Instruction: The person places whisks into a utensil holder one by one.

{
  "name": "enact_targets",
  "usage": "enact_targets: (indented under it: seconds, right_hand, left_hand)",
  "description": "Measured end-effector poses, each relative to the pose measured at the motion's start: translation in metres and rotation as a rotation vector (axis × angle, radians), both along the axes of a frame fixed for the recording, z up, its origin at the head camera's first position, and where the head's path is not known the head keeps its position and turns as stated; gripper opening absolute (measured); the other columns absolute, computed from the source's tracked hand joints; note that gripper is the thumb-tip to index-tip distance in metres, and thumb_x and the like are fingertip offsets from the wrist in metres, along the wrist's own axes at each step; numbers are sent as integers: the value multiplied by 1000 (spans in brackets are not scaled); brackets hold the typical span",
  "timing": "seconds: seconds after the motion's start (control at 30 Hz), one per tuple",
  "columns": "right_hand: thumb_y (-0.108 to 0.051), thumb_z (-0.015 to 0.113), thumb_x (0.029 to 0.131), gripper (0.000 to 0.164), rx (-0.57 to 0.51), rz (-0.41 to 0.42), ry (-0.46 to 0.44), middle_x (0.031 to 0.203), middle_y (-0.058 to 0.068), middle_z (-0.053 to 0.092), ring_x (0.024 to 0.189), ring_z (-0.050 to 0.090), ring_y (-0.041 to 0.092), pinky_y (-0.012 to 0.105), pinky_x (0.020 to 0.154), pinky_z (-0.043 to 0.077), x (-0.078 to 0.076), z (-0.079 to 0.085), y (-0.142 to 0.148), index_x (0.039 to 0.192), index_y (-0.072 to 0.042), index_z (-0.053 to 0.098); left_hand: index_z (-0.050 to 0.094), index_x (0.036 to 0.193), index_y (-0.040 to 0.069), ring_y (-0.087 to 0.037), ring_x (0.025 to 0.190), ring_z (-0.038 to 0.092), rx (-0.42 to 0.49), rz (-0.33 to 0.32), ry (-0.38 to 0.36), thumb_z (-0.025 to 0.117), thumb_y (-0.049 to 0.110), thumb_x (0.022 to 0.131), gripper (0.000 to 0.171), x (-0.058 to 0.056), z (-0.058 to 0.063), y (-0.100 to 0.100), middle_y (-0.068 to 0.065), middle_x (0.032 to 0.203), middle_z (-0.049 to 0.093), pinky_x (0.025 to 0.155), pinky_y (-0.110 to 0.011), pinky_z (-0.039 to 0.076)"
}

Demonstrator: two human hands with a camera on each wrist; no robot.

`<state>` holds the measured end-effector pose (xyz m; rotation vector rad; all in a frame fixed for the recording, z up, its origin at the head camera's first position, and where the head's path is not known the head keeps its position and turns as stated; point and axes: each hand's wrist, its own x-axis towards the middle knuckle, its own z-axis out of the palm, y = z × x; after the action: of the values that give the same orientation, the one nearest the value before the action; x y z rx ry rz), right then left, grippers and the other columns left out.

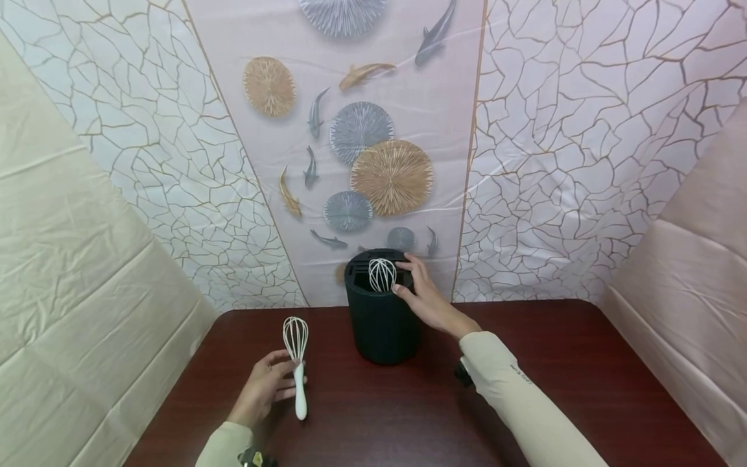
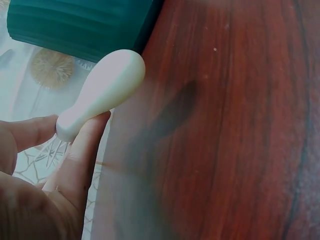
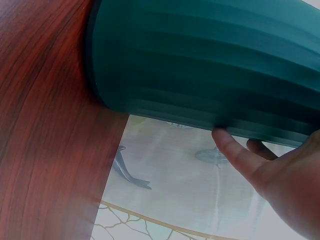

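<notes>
A white whisk [image 1: 300,383] with a smooth handle stands out in front of my left hand [image 1: 268,383], its wire loops pointing up and away. My left thumb and fingers pinch it near the neck, where handle and wires meet; the left wrist view shows the handle [image 2: 107,87] over the table. Beyond it stands a dark green ribbed utensil holder [image 1: 382,327], upright on the table. A second whisk [image 1: 382,274] shows its white loops above the opening, its handle hidden inside. My right hand [image 1: 432,301] grips the holder's right rim, with fingers [image 3: 240,155] against the outer wall.
The dark red wooden table [image 1: 373,421] ends just behind the holder. A patterned cloth backdrop [image 1: 525,194] with fish and round motifs hangs there. Cream padded panels [image 1: 87,292] slope up at both sides. Slots show in the holder's top at the back.
</notes>
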<state>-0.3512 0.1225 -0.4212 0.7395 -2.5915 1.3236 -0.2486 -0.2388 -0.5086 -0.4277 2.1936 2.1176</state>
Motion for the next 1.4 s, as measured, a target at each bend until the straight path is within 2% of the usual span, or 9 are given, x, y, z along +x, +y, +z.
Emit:
enact_targets:
  seconds: [0.2,0.37,0.6,0.77,0.87,0.97,1.2,1.4]
  right_hand:
    - [-38,52,111,63,2,8,8,174,10,7,159,16,41,66,123,23,1,2,0,162,-10,29]
    - [-40,49,111,64,12,9,3,175,9,4,159,14,40,65,124,21,-3,1,0,164,-12,27]
    - [-43,50,110,67,-3,25,25,174,14,6,158,14,44,68,122,21,-3,-1,1,163,-7,29]
    - [-43,49,111,67,3,25,31,173,16,6,158,14,46,69,121,22,-1,1,0,162,-6,29]
    - [-40,49,111,64,4,22,24,174,15,6,158,14,45,69,121,21,1,3,0,162,-7,28]
    - [-37,51,112,63,-1,16,13,174,14,6,158,14,44,69,122,21,3,5,0,163,-7,28]
    - [-36,50,111,62,1,6,23,174,14,6,158,15,44,68,122,21,5,4,-1,162,-8,29]
    - [-41,49,111,64,1,1,7,175,11,6,159,14,43,68,122,22,2,1,0,163,-9,29]
  left_hand:
    - [44,143,-4,-30,86,79,44,9,10,69,12,103,49,-3,5,0,-23,121,75,68,-39,64]
    - [42,146,-5,-29,89,79,77,11,6,70,14,103,55,-5,10,-1,-19,120,76,69,-36,64]
    - [49,147,-8,-25,94,78,159,-29,-18,69,15,104,53,-6,7,-5,-12,116,77,74,-35,64]
    - [57,140,-2,-19,98,75,284,-93,-39,65,15,107,38,-5,3,-9,-2,110,77,86,-37,63]
    - [62,129,7,-19,102,73,327,-119,-45,64,16,107,23,-6,1,-11,0,108,76,89,-37,62]
    - [61,125,13,-20,105,71,352,-121,-54,63,16,108,18,-5,0,-12,-1,109,74,91,-38,62]
    - [51,142,10,-21,105,64,348,-68,-53,61,17,109,36,-4,2,-5,1,109,66,92,-40,61]
    - [41,153,4,-20,104,65,305,-36,-50,62,19,108,51,-4,7,-1,1,112,63,91,-40,61]
